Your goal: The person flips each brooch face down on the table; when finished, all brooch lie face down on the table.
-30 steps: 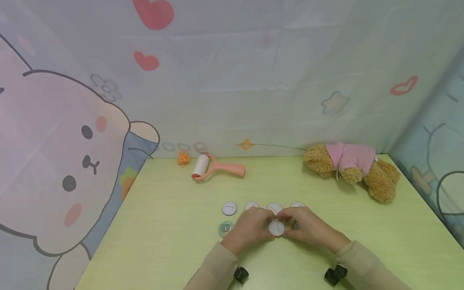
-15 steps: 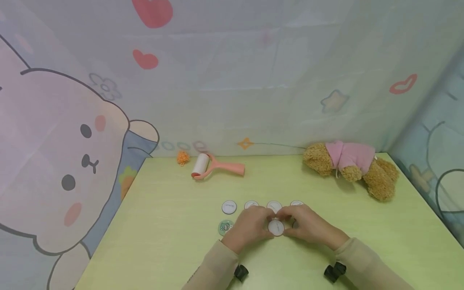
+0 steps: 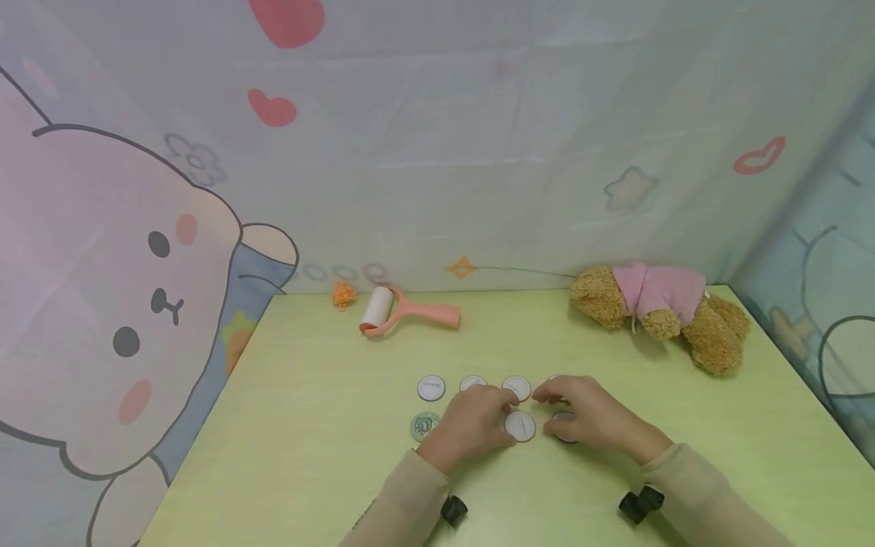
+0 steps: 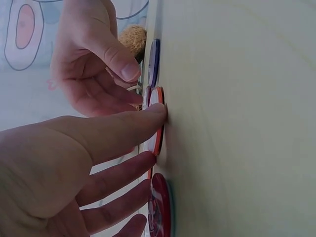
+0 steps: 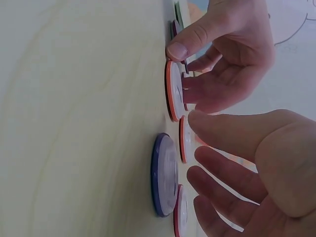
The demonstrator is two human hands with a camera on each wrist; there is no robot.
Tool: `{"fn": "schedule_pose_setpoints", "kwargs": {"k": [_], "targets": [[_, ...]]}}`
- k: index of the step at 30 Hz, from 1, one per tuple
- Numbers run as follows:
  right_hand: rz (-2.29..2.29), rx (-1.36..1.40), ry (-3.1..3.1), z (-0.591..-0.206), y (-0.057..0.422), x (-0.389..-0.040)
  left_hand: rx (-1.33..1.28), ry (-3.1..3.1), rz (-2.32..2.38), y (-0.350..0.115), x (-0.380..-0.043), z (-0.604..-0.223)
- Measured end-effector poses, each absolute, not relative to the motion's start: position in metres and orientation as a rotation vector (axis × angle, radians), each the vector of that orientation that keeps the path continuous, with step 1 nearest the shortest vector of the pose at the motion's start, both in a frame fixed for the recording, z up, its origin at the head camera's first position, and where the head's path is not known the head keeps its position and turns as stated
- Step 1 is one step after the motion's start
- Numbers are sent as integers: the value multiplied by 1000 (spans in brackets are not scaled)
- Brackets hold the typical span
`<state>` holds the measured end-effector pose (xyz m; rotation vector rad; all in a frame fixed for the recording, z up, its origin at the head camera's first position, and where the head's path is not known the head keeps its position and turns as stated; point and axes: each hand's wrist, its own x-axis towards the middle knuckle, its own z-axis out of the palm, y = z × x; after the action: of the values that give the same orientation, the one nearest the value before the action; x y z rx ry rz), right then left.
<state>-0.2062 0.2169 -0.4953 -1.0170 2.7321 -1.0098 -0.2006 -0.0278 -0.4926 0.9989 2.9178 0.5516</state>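
A white-backed pin badge with an orange rim (image 3: 521,428) lies face down on the table. My left hand (image 3: 468,429) holds it at its left side, thumb at the near edge and index finger at the far edge. My right hand (image 3: 595,414) is apart from that badge, its fingers loosely bent with nothing between them. Beside the right hand lies a blue-rimmed badge (image 5: 165,175), pin side up, partly covered in the head view. A red badge (image 4: 160,207) sits under the left fingers. A green cat badge (image 3: 424,427) lies face up left of the left hand.
Behind the hands runs a row of face-down badges (image 3: 431,388), partly covered by the fingers. Farther back are a pink-handled lint roller (image 3: 410,310), a small orange tangle (image 3: 344,295) and a teddy bear in a pink top (image 3: 659,304). A printed cloth (image 3: 437,152) hangs behind the table.
My right hand has let go of the orange-rimmed badge and moved right, toward the blue-rimmed one. My left hand stays at the orange-rimmed badge.
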Motion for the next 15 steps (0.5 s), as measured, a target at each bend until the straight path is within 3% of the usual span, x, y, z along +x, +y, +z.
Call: {"fn": "schedule_pose_setpoints", "kwargs": {"k": [15], "targets": [[-1001, -991, 2781, -496, 220, -208, 1000, 2923, 562, -28, -200, -492]]}}
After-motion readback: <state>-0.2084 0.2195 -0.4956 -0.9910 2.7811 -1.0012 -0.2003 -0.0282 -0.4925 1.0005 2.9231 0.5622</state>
